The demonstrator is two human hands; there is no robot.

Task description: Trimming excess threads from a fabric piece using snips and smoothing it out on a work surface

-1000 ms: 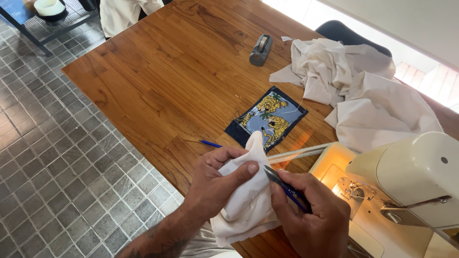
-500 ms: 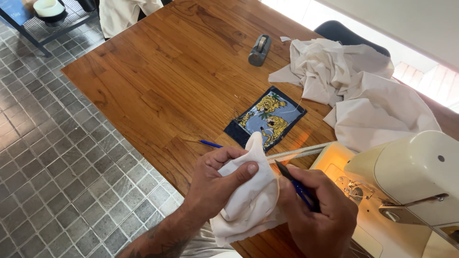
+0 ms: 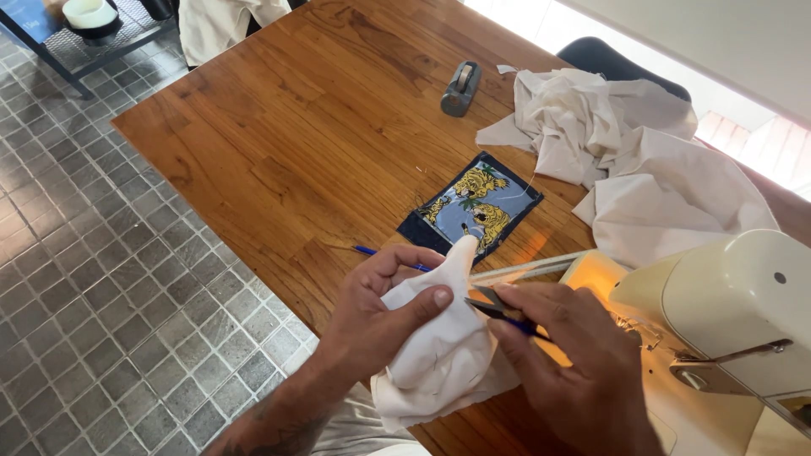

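— What do you see under the hands?

— I see a brown wood table (image 3: 321, 143) and a grey tile floor (image 3: 93, 287) beside it. My left hand (image 3: 380, 317) has its fingers (image 3: 439, 297) closed around a bunched white cloth (image 3: 439, 355) at the table's near edge. My right hand (image 3: 574, 371) pinches small blue snips (image 3: 498, 311), tips touching the cloth.

— What else is there?

— A cream sewing machine (image 3: 726, 329) on the right, a tiger patch (image 3: 473, 207), a tape holder (image 3: 460, 89), a blue pen (image 3: 372, 252), and a cloth pile (image 3: 625, 160).

Bright daylight from upper right, blown-out glare by window, warm glow under sewing machine (image 3: 726, 321), sharp focus, soft shadows
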